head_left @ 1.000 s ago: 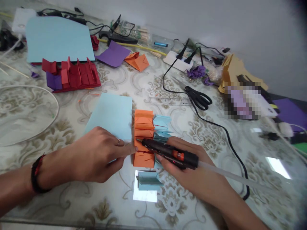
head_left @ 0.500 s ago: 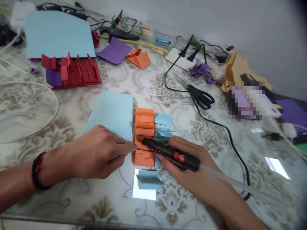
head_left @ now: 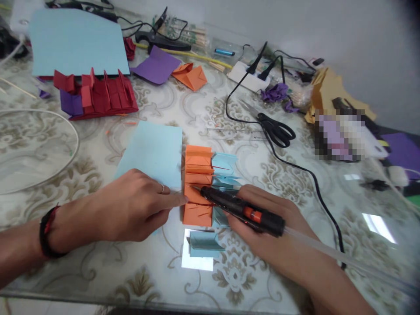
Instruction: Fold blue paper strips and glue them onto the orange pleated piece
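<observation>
My right hand (head_left: pixel 262 223) is wrapped round a black hot glue gun (head_left: pixel 243 209) with an orange part and a long clear glue stick at its back. Its nozzle points left, over a row of orange folded paper pieces (head_left: pixel 198 214). At the left edge of that row rests the tip of my left hand's (head_left: pixel 141 205) stretched index finger, the other fingers curled underneath. Light blue folded pieces (head_left: pixel 223 162) adjoin the orange row on the right, partly hidden by my right hand. One separate blue folded piece (head_left: pixel 205 243) lies nearer me.
A light blue sheet (head_left: pixel 157 148) lies partly under my left hand. Black-handled scissors (head_left: pixel 277 130) and a black cord are at right, below a white power strip (head_left: pixel 247 78). A red folded paper block (head_left: pixel 108 98) sits at back left, near a purple sheet (head_left: pixel 157 65).
The glue gun and my right hand have shifted slightly right, and the nozzle has drawn a little back along the orange paper. My left hand stays at the edge.
</observation>
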Demonstrator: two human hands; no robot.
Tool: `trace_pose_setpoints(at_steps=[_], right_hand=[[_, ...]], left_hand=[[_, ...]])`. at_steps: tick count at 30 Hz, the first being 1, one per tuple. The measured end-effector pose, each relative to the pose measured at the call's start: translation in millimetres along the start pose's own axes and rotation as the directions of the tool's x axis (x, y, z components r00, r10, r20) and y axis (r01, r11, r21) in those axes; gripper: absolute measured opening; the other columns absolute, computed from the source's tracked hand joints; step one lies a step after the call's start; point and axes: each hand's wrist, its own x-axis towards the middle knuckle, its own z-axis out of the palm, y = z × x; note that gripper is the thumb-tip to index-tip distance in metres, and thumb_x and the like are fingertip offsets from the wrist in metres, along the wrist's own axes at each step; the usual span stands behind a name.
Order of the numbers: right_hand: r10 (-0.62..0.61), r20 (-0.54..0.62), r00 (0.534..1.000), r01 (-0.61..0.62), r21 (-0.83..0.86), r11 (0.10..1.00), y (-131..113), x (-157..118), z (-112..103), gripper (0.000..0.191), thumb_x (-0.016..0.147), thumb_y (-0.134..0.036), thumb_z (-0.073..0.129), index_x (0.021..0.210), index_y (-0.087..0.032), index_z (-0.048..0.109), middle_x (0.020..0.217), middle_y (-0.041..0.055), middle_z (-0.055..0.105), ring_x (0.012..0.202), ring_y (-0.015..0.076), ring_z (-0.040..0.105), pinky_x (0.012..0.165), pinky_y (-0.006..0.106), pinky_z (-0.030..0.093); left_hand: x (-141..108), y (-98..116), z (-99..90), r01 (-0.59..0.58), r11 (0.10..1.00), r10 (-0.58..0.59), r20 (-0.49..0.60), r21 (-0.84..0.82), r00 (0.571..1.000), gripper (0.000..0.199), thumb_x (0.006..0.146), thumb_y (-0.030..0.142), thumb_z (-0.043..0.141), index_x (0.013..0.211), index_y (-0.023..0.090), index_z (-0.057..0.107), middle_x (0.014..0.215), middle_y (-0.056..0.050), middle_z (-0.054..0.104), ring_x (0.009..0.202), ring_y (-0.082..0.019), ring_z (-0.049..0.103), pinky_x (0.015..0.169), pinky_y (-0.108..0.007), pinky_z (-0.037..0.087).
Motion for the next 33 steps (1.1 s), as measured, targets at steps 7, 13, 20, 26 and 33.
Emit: trace_pose_setpoints(at_steps=[7,13,20,26,33], right_hand=[[-0.021,0.013,1.000,0.021,-0.033,0.999,0.3,0.2,-7.2,0.024,0.082,-0.010,0.057,0.066,-0.024,0.045,0.062,-0.0036,0.051,0.054,0.0144,0.053,0.053,0.027,0.038],[0.005,0.027,1.000,-0.003,-0.080,0.997,6.9,-5.4,-13.8,0.023,0.081,-0.012,0.060,0.067,-0.024,0.046,0.064,-0.0028,0.053,0.055,0.0151,0.053,0.053,0.028,0.039],[-0.025,0.037,0.999,0.029,-0.102,0.994,8.8,-9.9,-20.9,0.022,0.082,-0.014,0.061,0.070,-0.024,0.046,0.067,-0.0016,0.054,0.058,0.0166,0.054,0.054,0.029,0.038],[-0.080,0.029,0.996,0.082,-0.080,0.993,6.9,-15.3,-26.6,0.018,0.088,-0.016,0.062,0.077,-0.025,0.051,0.070,-0.0016,0.056,0.060,0.0170,0.056,0.055,0.030,0.038],[-0.094,0.034,0.995,0.097,-0.140,0.985,3.1,-14.0,-26.9,0.018,0.091,-0.022,0.061,0.076,-0.024,0.051,0.070,-0.0009,0.056,0.061,0.0177,0.057,0.056,0.030,0.039]], left_hand=[[-0.1,-1.3,-0.5,0.000,1.000,0.000,-0.005,0.021,1.000,0.023,0.096,0.012,0.049,0.092,0.020,0.069,0.070,-0.002,0.071,0.061,-0.019,0.066,0.057,-0.032,0.037],[-0.2,-0.9,-1.5,0.003,1.000,-0.003,0.009,0.009,1.000,0.023,0.097,0.012,0.048,0.090,0.020,0.068,0.073,-0.002,0.073,0.062,-0.018,0.066,0.059,-0.032,0.037],[-0.6,-1.4,-0.6,0.009,1.000,-0.010,0.013,0.011,1.000,0.022,0.097,0.013,0.048,0.091,0.020,0.068,0.075,-0.002,0.074,0.065,-0.018,0.067,0.061,-0.031,0.037],[-0.9,-2.3,0.1,0.006,1.000,-0.006,0.003,-0.008,1.000,0.022,0.097,0.012,0.049,0.094,0.020,0.069,0.074,-0.002,0.073,0.064,-0.017,0.066,0.060,-0.031,0.036],[-0.3,-2.9,0.7,-0.008,1.000,0.008,-0.016,0.005,1.000,0.028,0.096,0.010,0.049,0.109,0.021,0.072,0.074,-0.002,0.073,0.063,-0.017,0.066,0.059,-0.031,0.037]])
